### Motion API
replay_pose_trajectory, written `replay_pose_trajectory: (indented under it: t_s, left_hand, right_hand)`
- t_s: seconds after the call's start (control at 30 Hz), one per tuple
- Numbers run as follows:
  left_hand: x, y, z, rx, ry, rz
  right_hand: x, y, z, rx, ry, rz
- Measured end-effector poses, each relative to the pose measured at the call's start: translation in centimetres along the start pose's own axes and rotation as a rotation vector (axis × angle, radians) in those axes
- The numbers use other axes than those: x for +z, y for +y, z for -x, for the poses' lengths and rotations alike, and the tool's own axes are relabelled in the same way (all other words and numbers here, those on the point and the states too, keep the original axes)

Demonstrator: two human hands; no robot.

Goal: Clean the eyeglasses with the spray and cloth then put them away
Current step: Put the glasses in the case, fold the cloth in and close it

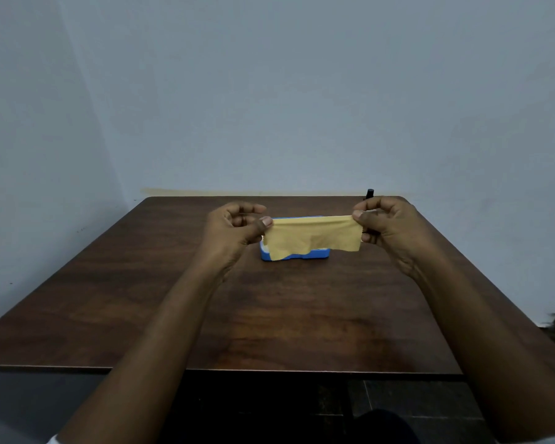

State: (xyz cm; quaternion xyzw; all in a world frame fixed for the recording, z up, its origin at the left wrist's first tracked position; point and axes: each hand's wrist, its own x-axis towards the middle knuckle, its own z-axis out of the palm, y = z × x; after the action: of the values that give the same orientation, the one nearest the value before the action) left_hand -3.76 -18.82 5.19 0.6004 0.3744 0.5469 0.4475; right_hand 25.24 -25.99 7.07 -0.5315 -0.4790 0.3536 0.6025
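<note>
A yellow cleaning cloth (314, 235) hangs stretched between my two hands above the table. My left hand (237, 229) pinches its left top corner, and my right hand (388, 225) pinches its right top corner. Behind and below the cloth a blue eyeglass case (289, 255) rests on the table, mostly hidden; I cannot tell whether the eyeglasses are in it. A dark spray bottle (370, 193) stands at the far right of the table, its lower part hidden by my right hand.
The brown wooden table (269, 315) reaches from a pale blue wall at the back to its front edge near me. Dark floor shows below the front edge.
</note>
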Motion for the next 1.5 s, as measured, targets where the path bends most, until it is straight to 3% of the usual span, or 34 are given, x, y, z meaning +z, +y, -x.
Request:
replay_pose_trajectory:
  t_s: [0.17, 0.37, 0.53, 0.6, 0.73, 0.93, 1.0, 1.13, 1.23, 1.4, 1.5]
  left_hand:
    - [-0.4, 0.2, -0.3, 0.046, -0.087, -0.116]
    - [-0.4, 1.3, 0.0, 0.181, -0.068, -0.541]
    - [-0.6, 1.3, 0.0, -0.007, -0.099, -0.158]
    - [-1.1, 1.2, -0.3, -0.032, -0.121, -0.146]
    - [-1.8, 1.1, -0.8, 0.109, -0.22, -0.396]
    - [-1.3, 1.6, -1.0, 0.273, -0.224, -0.79]
    - [-1.3, 1.5, -1.0, 0.205, -0.266, -0.656]
    - [0.0, 1.5, 0.2, -0.247, -0.35, 0.286]
    - [1.4, 0.8, 1.3, -0.513, -0.301, 0.712]
    - [3.1, -0.6, 2.2, -0.599, -0.243, 0.804]
    - [3.5, -1.5, 2.2, -0.495, -0.161, 0.656]
  right_hand:
    - [-0.6, -0.1, -0.1, 0.034, -0.052, -0.08]
    - [-0.9, -0.7, 0.8, -0.174, -0.07, 0.432]
    - [-0.6, -1.0, 1.4, -0.243, -0.064, 0.479]
    - [-0.8, -1.0, 1.5, -0.244, -0.073, 0.457]
    - [-0.9, -1.1, 1.6, -0.231, -0.075, 0.479]
    - [-0.2, -1.6, 2.2, -0.255, -0.062, 0.537]
    - [0.2, -1.6, 2.0, -0.209, -0.064, 0.393]
    - [1.3, -0.9, 1.5, -0.06, -0.094, -0.08]
    - [2.3, 0.0, 1.2, -0.012, -0.08, -0.235]
    - [2.9, 1.3, 0.9, 0.009, 0.025, -0.211]
    - [2.7, 1.7, 0.8, -0.009, 0.057, -0.169]
